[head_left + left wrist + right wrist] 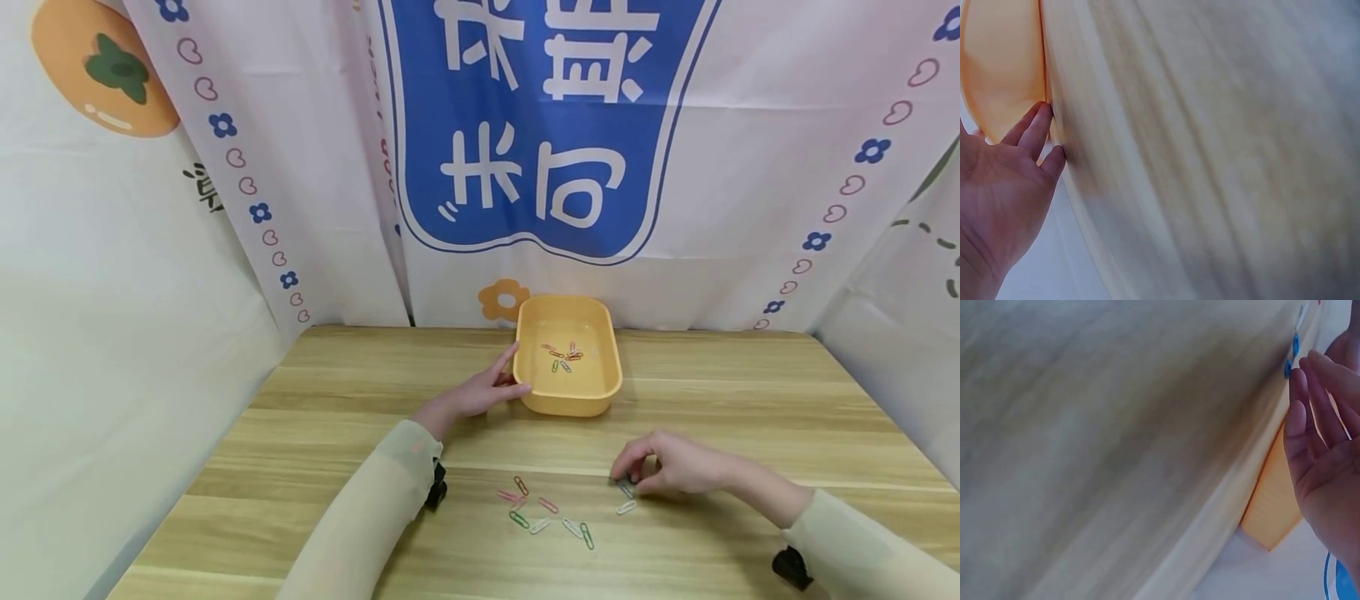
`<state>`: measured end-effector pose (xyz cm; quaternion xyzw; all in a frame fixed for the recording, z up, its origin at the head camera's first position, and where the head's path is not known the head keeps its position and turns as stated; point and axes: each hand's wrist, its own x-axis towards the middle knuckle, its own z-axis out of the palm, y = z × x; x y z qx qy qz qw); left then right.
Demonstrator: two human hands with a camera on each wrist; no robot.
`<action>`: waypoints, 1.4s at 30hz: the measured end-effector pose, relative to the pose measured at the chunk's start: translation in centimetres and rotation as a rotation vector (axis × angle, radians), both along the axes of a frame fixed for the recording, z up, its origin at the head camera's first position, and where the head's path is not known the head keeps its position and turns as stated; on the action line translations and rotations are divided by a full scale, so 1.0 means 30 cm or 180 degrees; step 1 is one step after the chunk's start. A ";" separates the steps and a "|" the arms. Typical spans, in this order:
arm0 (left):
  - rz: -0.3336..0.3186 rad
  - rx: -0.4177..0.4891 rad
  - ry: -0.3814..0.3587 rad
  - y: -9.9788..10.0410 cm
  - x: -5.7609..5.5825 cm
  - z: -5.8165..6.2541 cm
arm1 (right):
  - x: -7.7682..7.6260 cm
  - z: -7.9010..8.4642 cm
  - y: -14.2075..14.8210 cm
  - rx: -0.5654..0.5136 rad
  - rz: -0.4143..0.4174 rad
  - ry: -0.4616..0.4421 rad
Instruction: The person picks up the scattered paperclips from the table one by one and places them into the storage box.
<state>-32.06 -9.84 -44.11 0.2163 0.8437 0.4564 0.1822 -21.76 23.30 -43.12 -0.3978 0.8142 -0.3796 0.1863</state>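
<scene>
In the head view, my left hand [483,392] is at the left front corner of a yellow plastic tub [566,406], touching its side and rim with extended fingers. The left wrist view shows this hand [1013,181] against the tub [1004,56], its lower fingers near the tabletop. My right hand [678,465] is low over the table, fingertips beside a blue paper clip [626,490]; a white paper clip [626,507] lies just in front. In the right wrist view, blue paper clips [1296,344] lie close to the right fingertips, with no clip visibly pinched.
Several loose paper clips, including a red one [521,486], a green one [587,536] and a pink one [548,505], lie on the wooden table [315,433]. More clips [557,355] are inside the tub. A printed cloth [345,250] hangs behind the table.
</scene>
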 end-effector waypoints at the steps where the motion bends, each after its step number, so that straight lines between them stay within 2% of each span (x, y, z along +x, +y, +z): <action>1: -0.0010 -0.0001 0.0004 0.000 0.001 0.001 | 0.001 -0.002 -0.002 0.0001 0.0013 0.0008; 12: -0.0051 0.0064 -0.0016 0.004 0.009 0.009 | -0.015 -0.030 -0.017 -0.0192 0.0181 0.0158; 20: -0.0035 0.0128 -0.0042 0.002 0.007 0.002 | -0.017 -0.030 -0.023 0.0015 0.0185 0.0325; 28: 0.0032 0.0066 -0.0022 0.002 0.003 -0.003 | -0.028 -0.042 -0.021 -0.0123 0.0206 0.0328; 36: 0.0047 0.0050 -0.0007 0.003 0.002 -0.001 | -0.038 -0.049 -0.022 -0.0093 0.0237 0.0460; 42: 0.0034 0.0064 -0.0015 0.002 0.004 0.000 | -0.037 -0.044 -0.022 -0.0051 0.0231 0.0425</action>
